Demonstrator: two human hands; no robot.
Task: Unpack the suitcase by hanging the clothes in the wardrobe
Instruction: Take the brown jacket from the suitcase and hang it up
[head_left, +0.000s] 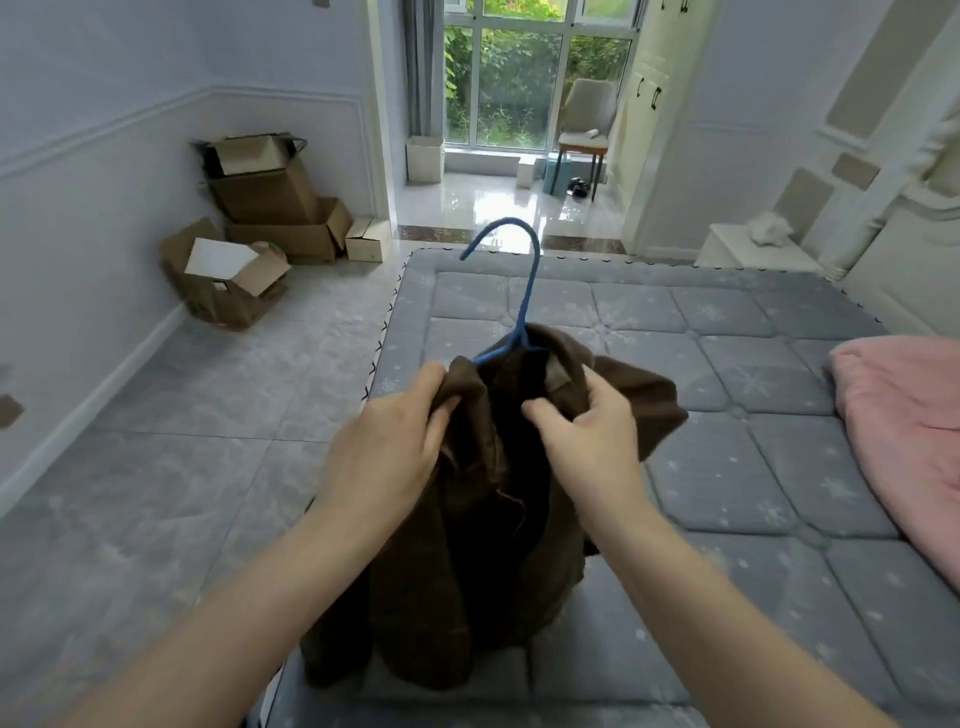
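Bedroom, tiled floor, grey quilted mattress (727, 415) filling the right half; cardboard boxes (260, 218) stacked by the left wall, pink blanket (904, 415) at the right edge, glass door straight ahead. You've got the brown jacket (467, 571) bunched at the near-left corner of the mattress, collar end up and away from you, body trailing down toward you. Blue hanger (519, 291) is already in the collar: hook stands up past the garment, pointing away and curling left, long axis roughly vertical in view. Your left hand (395, 441) pinches the left shoulder fabric, fingers curled in. Your right hand (587, 415) grips the right collar edge, thumb over the top, fingers folded into the cloth. Both hands sit level either side of the hanger neck, right one marginally closer to it. Likely step: seating the shoulders on the hanger arms. Wardrobe and suitcase aren't clearly identifiable from here.
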